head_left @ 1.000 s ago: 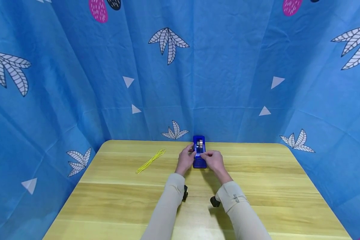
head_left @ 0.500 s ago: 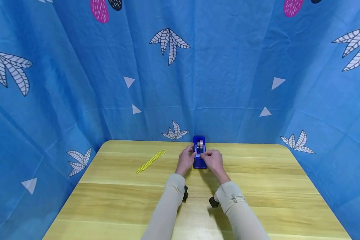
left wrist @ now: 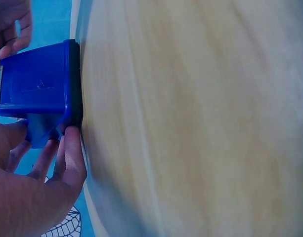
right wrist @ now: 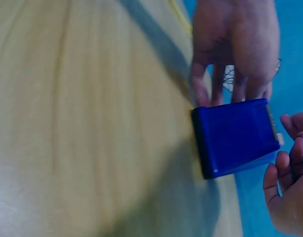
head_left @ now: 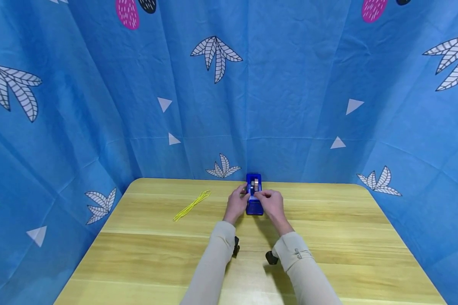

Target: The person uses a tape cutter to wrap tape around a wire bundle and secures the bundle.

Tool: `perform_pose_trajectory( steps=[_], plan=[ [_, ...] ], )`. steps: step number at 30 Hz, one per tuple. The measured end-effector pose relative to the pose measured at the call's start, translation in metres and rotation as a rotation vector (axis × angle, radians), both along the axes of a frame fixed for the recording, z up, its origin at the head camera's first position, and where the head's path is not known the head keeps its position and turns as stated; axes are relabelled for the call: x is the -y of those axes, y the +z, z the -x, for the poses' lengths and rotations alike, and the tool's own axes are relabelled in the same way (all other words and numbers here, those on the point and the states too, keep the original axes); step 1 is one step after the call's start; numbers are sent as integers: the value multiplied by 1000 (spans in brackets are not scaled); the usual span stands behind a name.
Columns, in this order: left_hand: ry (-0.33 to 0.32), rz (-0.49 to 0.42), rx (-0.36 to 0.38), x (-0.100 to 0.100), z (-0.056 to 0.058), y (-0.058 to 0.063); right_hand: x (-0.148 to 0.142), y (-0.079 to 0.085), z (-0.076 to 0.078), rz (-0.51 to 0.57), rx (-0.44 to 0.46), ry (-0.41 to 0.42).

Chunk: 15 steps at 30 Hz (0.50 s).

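A blue tape dispenser (head_left: 255, 207) stands upright at the table's far edge, with a small roll of tape (head_left: 256, 184) in its hollow. My left hand (head_left: 236, 203) holds the dispenser's left side. In the left wrist view, fingers (left wrist: 72, 158) of that hand lie against its lower wall. My right hand (head_left: 272, 205) reaches over the front of the dispenser, its thumb and fingertips pinched together between roll and cutting edge. In the right wrist view, those fingers (right wrist: 283, 168) are beside the toothed edge (right wrist: 273, 123). The tape strip between them is too fine to make out.
A bundle of yellow cord (head_left: 192, 205) lies to the left on the wooden table (head_left: 149, 250). Blue patterned curtain (head_left: 290, 106) hangs directly behind the table and along both sides. A dark wrist camera (head_left: 272, 257) sits under the right cuff.
My right fingertips have shifted slightly away from me, toward the roll. The left hand keeps its hold on the dispenser, and the yellow cord lies unchanged.
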<state>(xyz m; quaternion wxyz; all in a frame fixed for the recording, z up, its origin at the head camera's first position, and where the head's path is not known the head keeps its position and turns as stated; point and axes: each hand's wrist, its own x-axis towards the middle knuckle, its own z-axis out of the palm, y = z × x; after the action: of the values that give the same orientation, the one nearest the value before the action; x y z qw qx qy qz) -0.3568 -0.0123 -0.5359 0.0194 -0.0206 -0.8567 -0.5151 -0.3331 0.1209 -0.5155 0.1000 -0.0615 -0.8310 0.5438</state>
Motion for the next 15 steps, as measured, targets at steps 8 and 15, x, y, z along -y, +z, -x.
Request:
perform_pose_trajectory(
  steps=[8, 15],
  plan=[
    [-5, 8, 0, 0, 1, -1, 1, 2, 0, 57, 24, 4],
    [-10, 2, 5, 0, -1, 1, 0, 3, -2, 109, 61, -2]
  ],
)
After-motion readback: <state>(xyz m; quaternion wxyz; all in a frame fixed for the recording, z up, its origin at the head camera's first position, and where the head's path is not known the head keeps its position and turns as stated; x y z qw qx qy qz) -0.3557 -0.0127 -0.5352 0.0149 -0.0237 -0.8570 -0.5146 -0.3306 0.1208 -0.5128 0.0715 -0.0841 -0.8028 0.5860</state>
